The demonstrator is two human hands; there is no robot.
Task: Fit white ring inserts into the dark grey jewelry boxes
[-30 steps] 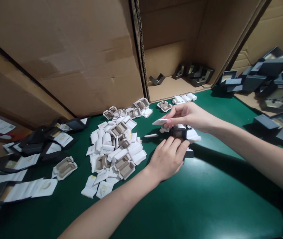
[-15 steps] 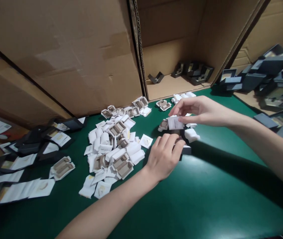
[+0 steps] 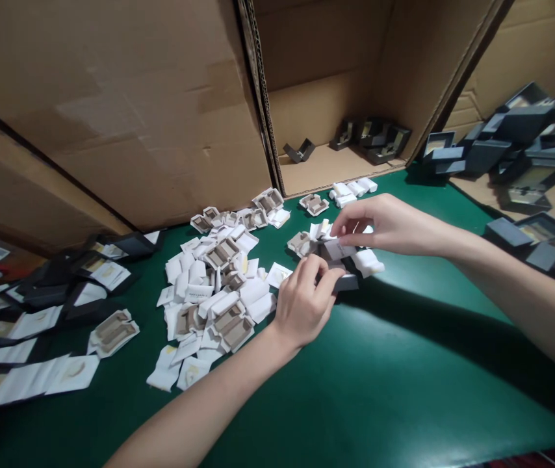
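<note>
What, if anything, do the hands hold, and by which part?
The right hand pinches a white rectangular card by its upper edge; the left hand holds a small dark-grey rectangular box at its left side, the exact grip hidden.

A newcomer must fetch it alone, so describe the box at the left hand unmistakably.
On the green table, look in front of the open carton, right of the white pile. There the left hand is on the dark box. Other dark boxes lie inside the carton or off to either side; only this one has a hand on it.
</note>
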